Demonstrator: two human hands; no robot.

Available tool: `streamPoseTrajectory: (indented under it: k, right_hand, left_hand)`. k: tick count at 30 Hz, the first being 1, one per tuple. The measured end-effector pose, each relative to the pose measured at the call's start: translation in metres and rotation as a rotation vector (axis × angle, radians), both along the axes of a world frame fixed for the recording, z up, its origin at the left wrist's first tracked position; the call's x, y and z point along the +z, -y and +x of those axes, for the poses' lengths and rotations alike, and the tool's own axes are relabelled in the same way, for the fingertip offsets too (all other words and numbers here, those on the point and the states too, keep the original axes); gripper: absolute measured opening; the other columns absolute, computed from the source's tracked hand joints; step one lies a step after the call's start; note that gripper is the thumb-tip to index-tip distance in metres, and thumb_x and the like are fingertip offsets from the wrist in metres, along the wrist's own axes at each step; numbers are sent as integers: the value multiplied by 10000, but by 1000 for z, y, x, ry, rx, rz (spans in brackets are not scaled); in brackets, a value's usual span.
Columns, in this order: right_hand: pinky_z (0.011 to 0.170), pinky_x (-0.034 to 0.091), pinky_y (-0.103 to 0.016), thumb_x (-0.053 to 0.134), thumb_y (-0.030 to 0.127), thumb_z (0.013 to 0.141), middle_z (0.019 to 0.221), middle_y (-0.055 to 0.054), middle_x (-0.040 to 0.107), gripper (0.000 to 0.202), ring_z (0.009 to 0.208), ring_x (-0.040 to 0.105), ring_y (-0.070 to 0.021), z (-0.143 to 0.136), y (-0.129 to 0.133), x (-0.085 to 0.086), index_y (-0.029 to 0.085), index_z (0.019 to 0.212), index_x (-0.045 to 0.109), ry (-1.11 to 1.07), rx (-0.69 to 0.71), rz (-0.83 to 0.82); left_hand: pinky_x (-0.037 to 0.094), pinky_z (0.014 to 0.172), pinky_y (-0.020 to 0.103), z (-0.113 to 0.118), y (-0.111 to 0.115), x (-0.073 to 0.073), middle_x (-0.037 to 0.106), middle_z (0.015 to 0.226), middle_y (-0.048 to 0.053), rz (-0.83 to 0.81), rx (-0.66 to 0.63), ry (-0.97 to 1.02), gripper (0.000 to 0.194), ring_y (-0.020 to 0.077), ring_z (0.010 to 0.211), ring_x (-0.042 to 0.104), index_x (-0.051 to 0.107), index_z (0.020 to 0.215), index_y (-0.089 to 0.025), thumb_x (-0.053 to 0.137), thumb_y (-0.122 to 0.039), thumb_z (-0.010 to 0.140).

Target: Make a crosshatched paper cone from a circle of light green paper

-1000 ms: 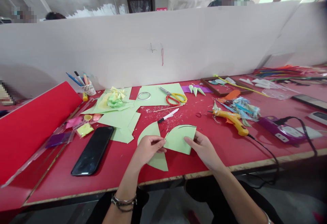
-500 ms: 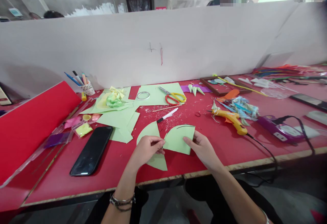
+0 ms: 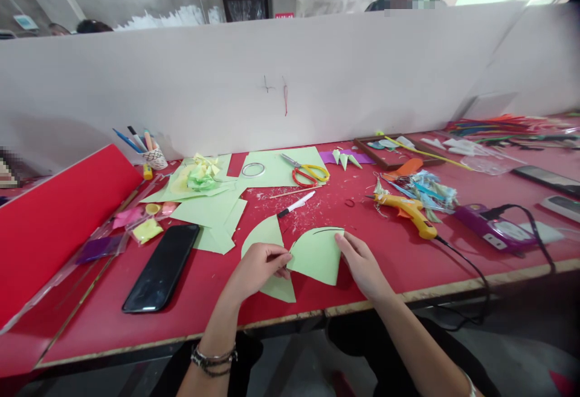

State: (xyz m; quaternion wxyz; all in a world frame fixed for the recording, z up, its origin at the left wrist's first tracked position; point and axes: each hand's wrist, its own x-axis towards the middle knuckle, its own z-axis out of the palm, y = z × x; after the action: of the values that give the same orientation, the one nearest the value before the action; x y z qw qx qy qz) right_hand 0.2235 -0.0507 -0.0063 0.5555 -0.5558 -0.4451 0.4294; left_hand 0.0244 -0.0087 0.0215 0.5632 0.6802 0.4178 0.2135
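A light green paper piece (image 3: 316, 257) with one curved edge and a black line along it is held between my two hands. My left hand (image 3: 265, 266) pinches its left corner. At its upper right corner, my right hand (image 3: 361, 262) grips the paper between thumb and fingers. Another green paper piece (image 3: 266, 232) with a curved edge lies on the table, partly hidden under my left hand. Just beyond the hands rests a black-and-white pen (image 3: 296, 203). Scissors (image 3: 310, 173) with red and yellow handles lie on a green sheet (image 3: 272, 158) farther back.
A black phone (image 3: 162, 269) lies left of my hands, beside small colored packets (image 3: 147, 229). To the right are a yellow glue gun (image 3: 410, 211) with a cord and a purple power strip (image 3: 493, 228). A white partition (image 3: 203, 89) stands behind the red table.
My right hand has shifted its hold from the right side of the paper to its upper right corner. The paper has tilted slightly, its lower right end now nearer me.
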Motion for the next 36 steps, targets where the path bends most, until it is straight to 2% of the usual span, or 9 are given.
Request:
streamPoseTrajectory:
  k: [3,5,13,18,22,27,31,36]
  right_hand:
    - [568,416,-238,513,487,747,593,13,571,333,603,520,-147,1,0,0,178,639,571,33,-6,-9]
    - [533,382,-226,528,473,741,552,25,521,339,550,469,-122,2,0,-2,171,587,526,37,-14,5]
    - [525,361,-239,546,534,687,531,9,535,404,551,476,-137,2,0,-5,149,566,572,48,-40,20]
    - [514,341,-231,465,546,744,524,23,471,413,531,432,-124,2,-1,-8,170,575,494,28,-102,39]
    - [513,319,-222,451,501,782,537,38,406,385,519,369,-102,2,-1,-10,179,574,413,81,-71,35]
    - [530,362,-246,413,541,777,549,8,467,404,547,438,-139,2,1,-8,187,589,467,62,-107,35]
    - [542,385,-255,406,578,752,570,-22,521,435,613,495,-175,-1,5,-1,188,598,522,135,-35,4]
    - [473,310,-233,373,566,776,497,21,378,459,502,372,-112,-2,5,-1,179,530,402,247,115,-51]
  left_hand:
    - [464,577,238,-3,-1,0,559,571,4,10,2,-26,266,172,610,621,532,587,-171,512,-382,748]
    - [466,577,238,-4,-1,1,554,577,0,21,19,-45,266,171,609,621,533,597,-170,513,-389,747]
    - [481,591,246,-7,-3,3,583,589,7,-9,5,-49,274,149,600,608,548,649,-148,508,-394,762]
    - [476,575,234,-10,-4,2,593,604,8,-18,-13,-50,270,137,585,603,565,664,-141,514,-386,765]
    - [475,569,227,-13,-4,2,592,615,4,-24,-12,-48,261,129,575,602,578,687,-139,516,-380,766]
    - [473,573,223,-11,-3,6,591,604,4,-24,-9,-31,261,125,579,599,562,654,-140,515,-369,769]
    - [471,568,222,-10,-2,8,590,593,3,-32,15,-24,255,124,575,595,558,651,-141,521,-368,763]
    - [466,561,216,-9,-2,9,578,579,3,-20,28,-16,262,119,560,590,554,642,-139,527,-372,759]
